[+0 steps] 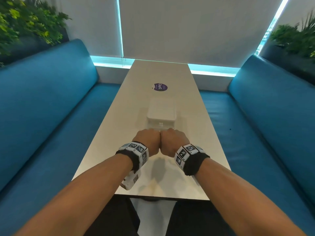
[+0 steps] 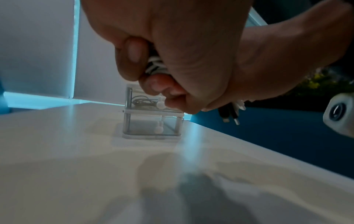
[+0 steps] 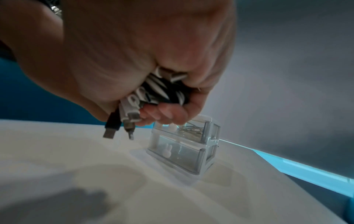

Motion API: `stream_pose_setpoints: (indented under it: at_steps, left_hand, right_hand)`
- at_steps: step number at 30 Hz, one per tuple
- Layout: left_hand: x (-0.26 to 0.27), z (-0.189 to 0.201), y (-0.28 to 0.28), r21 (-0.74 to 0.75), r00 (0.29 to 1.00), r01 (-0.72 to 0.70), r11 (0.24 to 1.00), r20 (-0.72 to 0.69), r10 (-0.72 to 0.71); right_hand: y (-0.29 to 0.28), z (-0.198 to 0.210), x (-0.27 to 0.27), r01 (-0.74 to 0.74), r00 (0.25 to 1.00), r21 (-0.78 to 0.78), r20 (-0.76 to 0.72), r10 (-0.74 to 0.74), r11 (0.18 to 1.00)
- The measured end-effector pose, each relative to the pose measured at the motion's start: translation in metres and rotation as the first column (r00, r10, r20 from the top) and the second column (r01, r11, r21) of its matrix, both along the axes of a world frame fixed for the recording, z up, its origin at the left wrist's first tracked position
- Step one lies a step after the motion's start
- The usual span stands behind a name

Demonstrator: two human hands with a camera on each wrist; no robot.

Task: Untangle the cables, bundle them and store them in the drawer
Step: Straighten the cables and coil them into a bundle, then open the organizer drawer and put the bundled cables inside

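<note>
Both hands are pressed side by side above the white table [image 1: 204,150], just in front of a small clear two-drawer box [image 1: 161,113]. My left hand [image 1: 147,139] and right hand [image 1: 173,139] grip one bundle of black and white cables [image 3: 164,89] between them. The left hand's fingers [image 2: 159,86] curl round the bundle's striped coils [image 2: 155,65]. Several plug ends [image 3: 118,121] hang down from the right fist. The box's upper drawer [image 2: 141,101] holds a coiled dark cable; the lower drawer [image 3: 178,153] looks bare. Each drawer has a white bunny-shaped knob.
A round purple sticker [image 1: 161,87] lies on the table beyond the box. Blue padded benches [image 1: 51,108] run along both long sides. Potted plants [image 1: 25,23] stand behind the benches, and a blind-covered window closes the far end.
</note>
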State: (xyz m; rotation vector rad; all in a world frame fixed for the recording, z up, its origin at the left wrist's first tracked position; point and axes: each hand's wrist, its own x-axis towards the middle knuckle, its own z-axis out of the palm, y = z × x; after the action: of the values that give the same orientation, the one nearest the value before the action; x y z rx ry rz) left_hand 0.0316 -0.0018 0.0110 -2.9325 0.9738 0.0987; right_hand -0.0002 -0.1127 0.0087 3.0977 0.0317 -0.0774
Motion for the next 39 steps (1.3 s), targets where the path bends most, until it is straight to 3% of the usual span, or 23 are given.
stream_pose_setpoints:
  at_steps: [10, 17, 20, 23, 26, 29, 33, 39]
  left_hand:
    - [0.01, -0.028, 0.005, -0.141, 0.96, -0.115, 0.983, -0.272, 0.073]
    - [0.017, -0.033, 0.005, -0.216, 0.952, -0.127, 0.968, -0.302, 0.057]
    - [0.028, -0.029, 0.01, -0.416, 0.921, -0.157, 0.896, -0.389, -0.019]
    - [0.043, -0.024, 0.02, -0.578, 0.799, -0.273, 0.769, -0.581, -0.154]
    - [0.055, -0.039, 0.029, -0.457, 0.734, -0.392, 0.798, -0.679, -0.029]
    - [0.059, -0.062, 0.033, -0.306, 0.788, -0.385, 0.87, -0.6, 0.137]
    - [0.059, -0.076, 0.028, -0.343, 0.809, -0.44, 0.83, -0.553, 0.2]
    - [0.053, -0.083, 0.015, -0.349, 0.831, -0.443, 0.826, -0.505, 0.233]
  right_hand:
    - [0.003, -0.017, -0.002, -0.098, 0.995, -0.073, 0.028, 0.101, 0.992]
    - [-0.004, -0.02, 0.008, -0.144, 0.988, -0.094, 0.04, 0.148, 0.985]
    - [-0.019, -0.013, 0.017, -0.159, 0.981, -0.091, 0.098, 0.168, 0.983]
    - [-0.037, -0.006, 0.024, -0.119, 0.975, -0.031, 0.185, 0.122, 0.992]
    - [-0.043, -0.002, 0.035, -0.037, 0.963, 0.109, 0.27, 0.006, 0.993]
    - [-0.04, 0.005, 0.053, -0.002, 0.971, 0.242, 0.231, -0.056, 0.97]
    - [-0.036, 0.009, 0.062, -0.003, 0.998, 0.198, 0.055, -0.008, 0.98]
    - [-0.035, 0.015, 0.057, 0.064, 0.986, 0.256, 0.133, -0.101, 0.965]
